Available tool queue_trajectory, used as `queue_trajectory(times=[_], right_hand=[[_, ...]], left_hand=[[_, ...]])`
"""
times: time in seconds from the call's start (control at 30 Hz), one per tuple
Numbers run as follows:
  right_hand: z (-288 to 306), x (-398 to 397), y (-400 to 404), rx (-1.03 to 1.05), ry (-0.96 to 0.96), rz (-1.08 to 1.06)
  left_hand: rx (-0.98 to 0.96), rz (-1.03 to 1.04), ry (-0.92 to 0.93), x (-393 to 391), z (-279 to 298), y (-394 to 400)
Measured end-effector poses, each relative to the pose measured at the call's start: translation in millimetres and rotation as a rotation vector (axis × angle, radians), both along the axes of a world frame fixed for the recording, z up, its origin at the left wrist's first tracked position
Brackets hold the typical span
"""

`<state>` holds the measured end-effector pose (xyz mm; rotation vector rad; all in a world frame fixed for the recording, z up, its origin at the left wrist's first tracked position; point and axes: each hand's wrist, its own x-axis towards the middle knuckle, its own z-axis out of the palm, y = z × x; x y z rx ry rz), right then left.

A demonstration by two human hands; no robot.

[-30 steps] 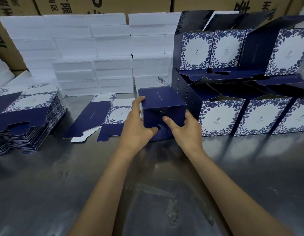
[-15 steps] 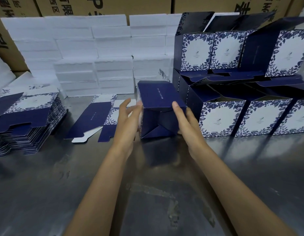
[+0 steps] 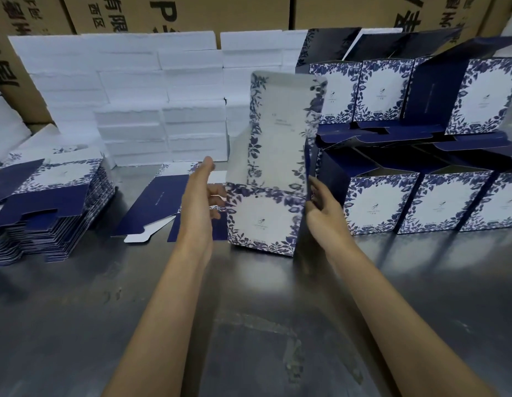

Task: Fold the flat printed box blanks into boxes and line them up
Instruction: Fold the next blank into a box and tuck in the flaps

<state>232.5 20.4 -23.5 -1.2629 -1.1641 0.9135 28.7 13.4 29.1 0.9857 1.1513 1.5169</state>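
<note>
Between my hands stands a folded blue-and-white floral box [image 3: 263, 222], its printed front facing me and its long lid flap [image 3: 280, 130] standing straight up; it is blurred. My left hand [image 3: 199, 202] touches the box's left side with relaxed fingers and a raised thumb. My right hand [image 3: 323, 213] grips the box's right edge. To the right, finished boxes [image 3: 375, 204] stand in a row with a second row [image 3: 383, 90] stacked on top. One flat blank [image 3: 157, 204] lies just left of my left hand. A tall stack of flat blanks [image 3: 48, 202] sits at the far left.
The work surface is a steel table [image 3: 249, 325]. White foam blocks [image 3: 134, 90] are piled along the back, with brown cardboard cartons [image 3: 191, 12] behind them. The held box stands right beside the leftmost box of the lower row.
The box has been turned from bottom-flaps-toward-me to upright, with its floral front facing me and the lid flap swung up. My hands moved from its front to its sides.
</note>
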Motion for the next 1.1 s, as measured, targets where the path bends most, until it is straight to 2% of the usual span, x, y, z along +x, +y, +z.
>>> queue_trajectory(times=[0.07,0.2,0.3,0.4,0.57,0.7,0.83,1.1], right_hand=[[3,-2,-4,0.048,-0.03,-0.009],[27,-9,-13,0.065,0.155,0.062],[33,-17,-25,0.122,0.095,0.102],[31,-24,-30,0.131,0.034,0.039],[34,-27,-34,0.128,0.082,0.021],[33,-31,-38,0.108,0.127,0.033],[25,-36,-42,0.107,0.17,0.027],[22,-37,-44,0.113,0.162,-0.011]], left_hand=[[0.014,-0.016,0.057,3,1,-2],[0.076,-0.027,0.109,6,0,-8],[0.095,-0.057,0.143,7,1,-9],[0.098,-0.056,0.137,10,0,-9],[0.124,-0.099,0.178,8,-1,-14],[0.056,-0.134,0.142,3,3,-13],[0.023,-0.164,0.388,-1,7,-14],[0.018,-0.187,0.604,-2,13,-19]])
